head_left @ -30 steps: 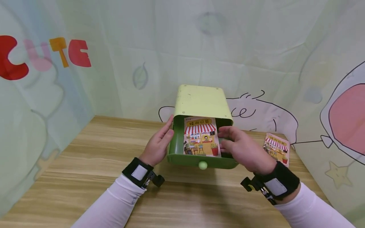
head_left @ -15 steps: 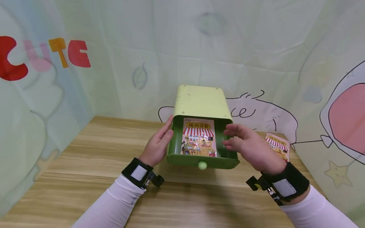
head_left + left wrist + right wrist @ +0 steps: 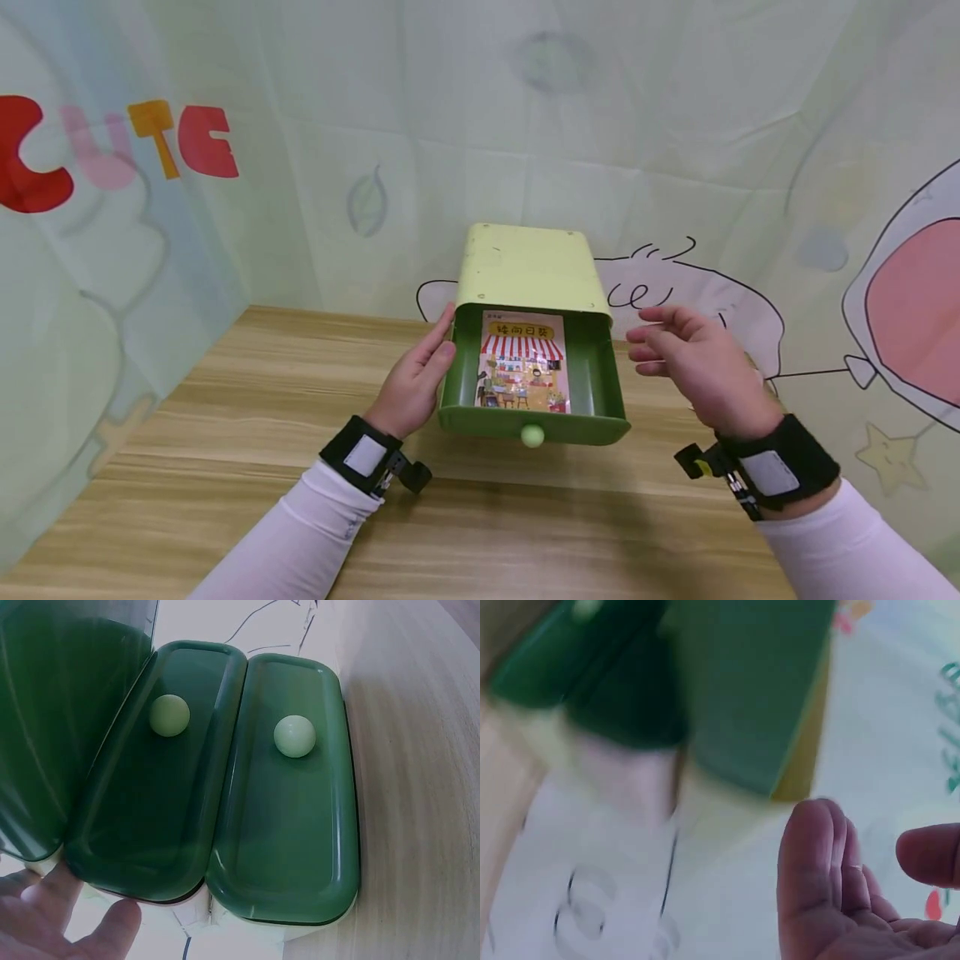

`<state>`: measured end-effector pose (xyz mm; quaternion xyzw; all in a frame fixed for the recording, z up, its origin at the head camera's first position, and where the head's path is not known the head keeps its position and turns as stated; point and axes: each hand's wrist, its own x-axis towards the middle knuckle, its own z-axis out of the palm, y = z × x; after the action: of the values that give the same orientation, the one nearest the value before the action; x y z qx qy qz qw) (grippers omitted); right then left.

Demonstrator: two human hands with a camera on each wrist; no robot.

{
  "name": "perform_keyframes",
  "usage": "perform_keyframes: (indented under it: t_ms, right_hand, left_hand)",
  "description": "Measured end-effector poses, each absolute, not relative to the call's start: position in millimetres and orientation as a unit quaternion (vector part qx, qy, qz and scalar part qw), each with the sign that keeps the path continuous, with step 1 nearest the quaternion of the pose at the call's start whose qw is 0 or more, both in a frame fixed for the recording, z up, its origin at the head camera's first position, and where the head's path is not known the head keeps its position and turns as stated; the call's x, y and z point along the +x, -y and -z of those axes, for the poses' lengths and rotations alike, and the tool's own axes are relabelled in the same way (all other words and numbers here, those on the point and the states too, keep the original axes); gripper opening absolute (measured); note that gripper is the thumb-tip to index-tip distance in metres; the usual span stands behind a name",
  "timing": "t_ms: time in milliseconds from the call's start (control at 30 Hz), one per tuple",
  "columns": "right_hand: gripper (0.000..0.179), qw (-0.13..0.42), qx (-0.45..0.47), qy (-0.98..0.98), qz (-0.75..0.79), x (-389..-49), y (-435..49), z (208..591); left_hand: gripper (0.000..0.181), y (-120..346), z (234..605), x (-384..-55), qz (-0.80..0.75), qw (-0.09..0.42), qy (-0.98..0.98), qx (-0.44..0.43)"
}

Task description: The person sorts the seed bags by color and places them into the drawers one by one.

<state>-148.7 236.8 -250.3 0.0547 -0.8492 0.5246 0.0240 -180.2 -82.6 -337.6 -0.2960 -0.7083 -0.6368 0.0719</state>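
A pale yellow-green cabinet point(image 3: 532, 262) stands on the table with its top green drawer point(image 3: 588, 371) pulled out. Inside that drawer, toward the left, a flat packet point(image 3: 522, 367) printed with a striped awning lies face up. My left hand point(image 3: 411, 383) rests against the cabinet's left side with fingers extended. Two closed lower drawers, one dark green point(image 3: 139, 817) and one lighter green point(image 3: 289, 825), show beside it in the left wrist view. Right of the drawer, my right hand point(image 3: 701, 371) hovers with loosely bent fingers, holding nothing. It covers most of a second packet.
The wooden table point(image 3: 300, 525) reaches to a printed cloth backdrop point(image 3: 637, 125) behind and on both sides. A round knob point(image 3: 532, 436) sticks out from the drawer's front.
My right hand has left the packet inside the drawer and moved right, out past the drawer's edge. The packet has settled flat and slightly left. My left hand stays put.
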Motion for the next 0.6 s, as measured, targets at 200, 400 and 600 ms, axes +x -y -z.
perform_keyframes:
  t_ms: [200,400,600]
  right_hand:
    - [0.057,0.081,-0.004,0.918,-0.388,-175,-282,268]
    - [0.079,0.013,-0.077,0.962,-0.261,-200,-332,297]
    - [0.093,-0.087,-0.119,0.975,-0.166,-212,-376,327]
  left_hand:
    - [0.048,83,337,-180,0.639,0.068,0.707,-0.297]
    - [0.048,83,337,-180,0.637,0.07,0.707,-0.297]
    - [0.048,82,337,-179,0.636,0.073,0.709,-0.296]
